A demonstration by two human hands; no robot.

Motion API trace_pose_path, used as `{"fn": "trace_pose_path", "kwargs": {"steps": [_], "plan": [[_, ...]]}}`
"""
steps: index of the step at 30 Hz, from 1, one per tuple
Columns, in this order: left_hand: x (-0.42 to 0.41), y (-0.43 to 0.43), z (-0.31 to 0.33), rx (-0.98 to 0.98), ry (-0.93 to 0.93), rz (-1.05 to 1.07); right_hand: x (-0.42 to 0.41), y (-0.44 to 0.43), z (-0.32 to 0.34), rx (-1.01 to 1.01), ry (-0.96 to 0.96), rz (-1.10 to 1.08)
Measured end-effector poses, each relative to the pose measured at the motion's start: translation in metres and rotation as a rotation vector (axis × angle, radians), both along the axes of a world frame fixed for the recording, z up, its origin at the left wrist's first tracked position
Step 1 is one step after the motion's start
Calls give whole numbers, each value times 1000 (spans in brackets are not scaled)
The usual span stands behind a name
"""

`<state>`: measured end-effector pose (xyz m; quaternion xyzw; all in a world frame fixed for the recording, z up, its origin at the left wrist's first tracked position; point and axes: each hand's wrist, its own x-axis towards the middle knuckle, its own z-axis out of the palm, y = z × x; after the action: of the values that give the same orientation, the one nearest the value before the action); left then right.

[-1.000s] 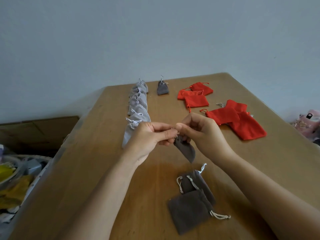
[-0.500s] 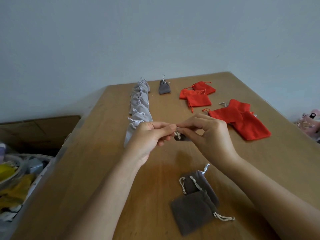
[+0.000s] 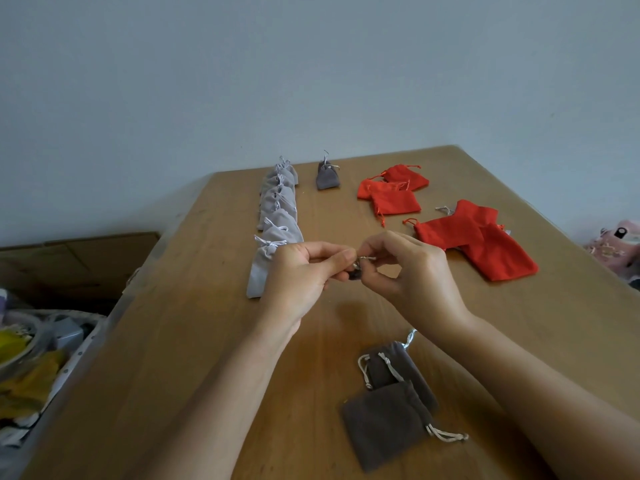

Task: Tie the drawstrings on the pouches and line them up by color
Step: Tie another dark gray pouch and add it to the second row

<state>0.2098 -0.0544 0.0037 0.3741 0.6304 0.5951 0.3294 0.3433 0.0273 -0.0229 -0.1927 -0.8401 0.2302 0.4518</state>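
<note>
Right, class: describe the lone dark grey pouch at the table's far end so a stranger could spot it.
Look to the wooden table's far end. Between the row of light grey pouches on the left and the red pouches on the right sits the dark grey pouch. It alone there is dark, tied shut and standing apart.

Tabletop [image 3: 194, 341]: smooth wood with visible grain and a low satin sheen; wall [image 3: 311, 81]: matt painted surface; box [image 3: 69, 258]: matt brown cardboard. Light grey pouches [image 3: 277, 209], dark grey pouches [image 3: 381, 424] and red pouches [image 3: 498, 254]: soft cloth with a matt, finely napped face, most suede-like on the dark grey. Drawstring [image 3: 367, 258] pinched between the left hand [image 3: 301, 271] and right hand [image 3: 415, 271]: pale twisted cord, like the cords of the dark grey pouches.
</note>
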Motion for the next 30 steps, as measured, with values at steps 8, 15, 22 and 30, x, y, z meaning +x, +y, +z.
{"fn": "trace_pose_path", "kwargs": {"steps": [8, 15, 22, 30], "plan": [[0, -5, 7, 22, 113, -33, -2, -6, 0, -19, 70, -7], [-6, -8, 11, 5, 115, -25, 0, -1, 4, -48, 59, 114], [-13, -8, 14, -152, -157, -121, 1, -4, 2, 66, 58, 168], [-22, -10, 20, -228, -460, -283, 4, -3, 11, 230, 16, 283]]}}
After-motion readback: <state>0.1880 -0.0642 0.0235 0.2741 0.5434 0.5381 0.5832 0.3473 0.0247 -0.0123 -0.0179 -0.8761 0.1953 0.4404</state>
